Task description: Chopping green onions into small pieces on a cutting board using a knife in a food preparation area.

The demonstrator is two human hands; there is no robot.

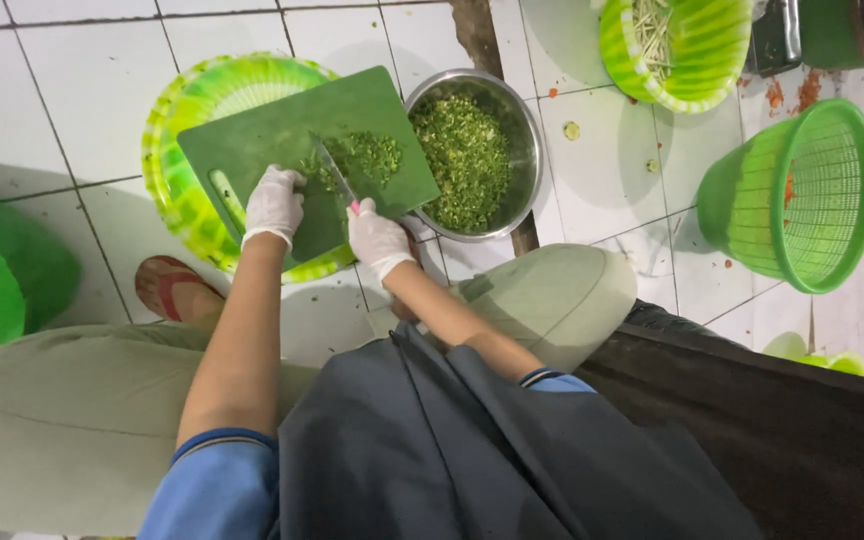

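Your left hand (pixel 273 203), in a thin white glove, lies with fingers curled, pressing down on green vegetables at the middle of the flat dark-green plastic cutting board (pixel 252 140), left of centre in the frame. Your right hand (pixel 376 238), gloved likewise, has its grip closed around the pink handle of a small steel-bladed knife (pixel 336 176), blade angled toward the upper left over a loose heap of finely chopped greens (pixel 372 155). The board rests across a round yellow-green striped plastic basket (pixel 184 110) on the white tiled floor (pixel 72 90), so judge it springy and liable to tip. The chopped greens appear light, moist and easily scattered; the wet knife handle may be slippery. Just right of the board stands a round steel bowl (pixel 524 150) filled with chopped greens.
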